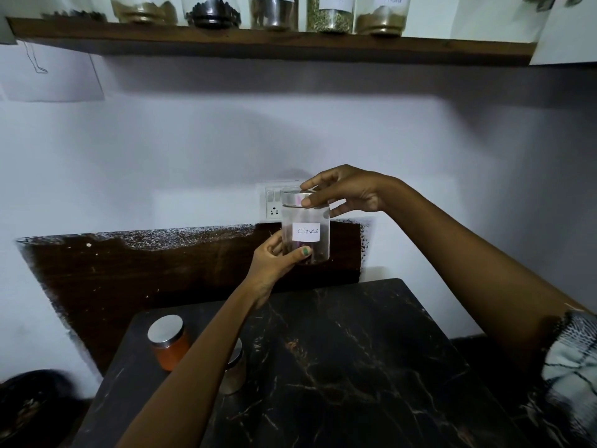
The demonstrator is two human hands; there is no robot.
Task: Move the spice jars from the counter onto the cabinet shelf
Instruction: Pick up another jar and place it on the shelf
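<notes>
Cloves jar (306,232): upright, in the air above the counter (355,367), between both hands.
Left hand (274,263): curled round its base.
Right hand (345,190): pinching its lid (292,198).

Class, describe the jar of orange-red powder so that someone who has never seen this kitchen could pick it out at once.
Start at the dark marbled counter below the wall shelf. At its near left corner, left of the person's left forearm, stands the orange spice jar with a flat silver lid. Its bright orange-red contents set it apart from the steel-lidded jar half hidden behind that forearm.
</notes>
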